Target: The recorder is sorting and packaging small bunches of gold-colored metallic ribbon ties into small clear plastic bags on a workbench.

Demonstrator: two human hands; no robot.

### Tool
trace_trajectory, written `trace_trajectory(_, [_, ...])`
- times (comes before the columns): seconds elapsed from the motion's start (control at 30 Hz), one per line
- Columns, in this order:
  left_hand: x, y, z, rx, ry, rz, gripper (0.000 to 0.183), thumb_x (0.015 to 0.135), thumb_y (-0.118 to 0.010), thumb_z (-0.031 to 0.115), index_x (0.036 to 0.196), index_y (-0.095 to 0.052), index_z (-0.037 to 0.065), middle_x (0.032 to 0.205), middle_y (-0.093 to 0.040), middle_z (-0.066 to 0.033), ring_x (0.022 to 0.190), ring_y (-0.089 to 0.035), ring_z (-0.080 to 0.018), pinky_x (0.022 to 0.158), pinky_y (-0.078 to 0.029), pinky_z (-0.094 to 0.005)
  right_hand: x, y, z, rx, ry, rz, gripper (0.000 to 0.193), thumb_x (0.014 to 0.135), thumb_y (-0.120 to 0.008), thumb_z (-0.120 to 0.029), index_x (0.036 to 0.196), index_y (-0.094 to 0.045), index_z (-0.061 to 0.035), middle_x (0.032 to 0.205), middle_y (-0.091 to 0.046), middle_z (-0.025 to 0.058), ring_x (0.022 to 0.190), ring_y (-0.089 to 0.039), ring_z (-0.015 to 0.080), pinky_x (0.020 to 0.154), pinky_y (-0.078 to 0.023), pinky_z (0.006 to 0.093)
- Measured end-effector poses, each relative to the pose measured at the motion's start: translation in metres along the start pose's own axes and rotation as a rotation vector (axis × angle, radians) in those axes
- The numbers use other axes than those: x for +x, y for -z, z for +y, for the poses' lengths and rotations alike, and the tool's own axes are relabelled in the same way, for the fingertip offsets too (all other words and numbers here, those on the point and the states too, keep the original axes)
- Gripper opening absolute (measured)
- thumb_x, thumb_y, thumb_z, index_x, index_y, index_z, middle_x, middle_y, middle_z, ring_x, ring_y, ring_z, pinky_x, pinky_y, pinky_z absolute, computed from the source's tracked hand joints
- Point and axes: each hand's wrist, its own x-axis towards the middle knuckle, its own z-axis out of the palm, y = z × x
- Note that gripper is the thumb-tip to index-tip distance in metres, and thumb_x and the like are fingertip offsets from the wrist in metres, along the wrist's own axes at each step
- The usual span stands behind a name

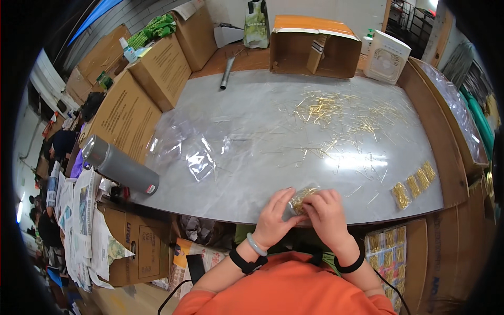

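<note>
At the near edge of the grey table [247,189], my left hand [274,219] and my right hand [328,214] meet around a small clear plastic bag of gold-coloured wire hooks [303,200]. My left fingers wrap its left side. The right fingertips pinch its upper right part, and the exact grip is partly hidden. Farther off lies a loose pile of gold wire hooks [320,109], with more scattered toward me. To my right several filled bags of hooks [401,196] form a slanting row. Flat clear plastic bags [199,157] lie on the left.
A grey bottle [119,165] leans at the table's left edge beside cardboard boxes [123,115]. At the back stand an open carton [286,52] and a white fan-like device [387,56]; a dark metal tube [227,73] lies nearby. A cardboard wall [438,139] borders the right side.
</note>
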Motion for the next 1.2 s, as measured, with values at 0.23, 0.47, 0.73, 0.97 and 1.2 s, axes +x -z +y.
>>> trace_trajectory(0.23, [0.004,0.006,-0.003,-0.130,0.010,-0.143,0.082,0.080,-0.080,0.007,0.151,-0.041,0.002,0.148,-0.051,-0.0184,0.133,-0.054,-0.0355,0.108,-0.048,-0.0408,0.005,-0.002,0.001,0.096,0.033,-0.003,0.021,0.079,-0.073,-0.003,0.099,-0.068,-0.0078,0.098,-0.065,0.0083,0.093,-0.059,0.0310,0.082,-0.049,0.0422])
trace_trajectory(0.47, [0.006,0.001,-0.009,-0.286,0.000,-0.129,0.109,0.078,-0.079,0.000,0.163,-0.010,0.007,0.161,-0.034,-0.0173,0.133,-0.055,-0.0332,0.105,-0.051,-0.0403,0.032,-0.013,-0.011,0.029,-0.011,-0.012,0.032,0.075,-0.077,-0.006,0.105,-0.067,-0.0061,0.099,-0.065,0.0099,0.096,-0.059,0.0316,0.086,-0.048,0.0424])
trace_trajectory(0.73, [0.004,-0.001,-0.011,-0.349,-0.005,-0.052,0.119,0.077,-0.081,-0.002,0.163,0.001,0.006,0.164,-0.027,-0.0206,0.129,-0.058,-0.0344,0.102,-0.053,-0.0410,0.031,-0.024,-0.024,-0.098,0.037,-0.063,0.044,0.074,-0.073,0.000,0.116,-0.063,-0.0092,0.097,-0.066,0.0045,0.096,-0.059,0.0286,0.085,-0.043,0.0419])
trace_trajectory(0.97, [0.003,-0.002,-0.013,-0.353,-0.023,-0.061,0.120,0.077,-0.080,-0.003,0.162,0.005,0.006,0.165,-0.023,-0.0214,0.133,-0.055,-0.0345,0.104,-0.051,-0.0418,0.032,-0.028,-0.023,-0.085,0.040,-0.051,0.036,0.075,-0.070,0.000,0.110,-0.066,-0.0086,0.091,-0.066,0.0055,0.091,-0.060,0.0278,0.084,-0.043,0.0406])
trace_trajectory(1.2, [0.007,0.003,-0.005,-0.266,0.042,-0.144,0.117,0.080,-0.083,0.005,0.164,-0.001,0.008,0.161,-0.033,-0.0245,0.136,-0.054,-0.0356,0.110,-0.045,-0.0422,0.017,-0.020,0.002,0.253,-0.292,0.253,0.014,0.086,-0.071,0.002,0.099,-0.069,-0.0035,0.096,-0.069,0.0084,0.095,-0.062,0.0263,0.082,-0.049,0.0364])
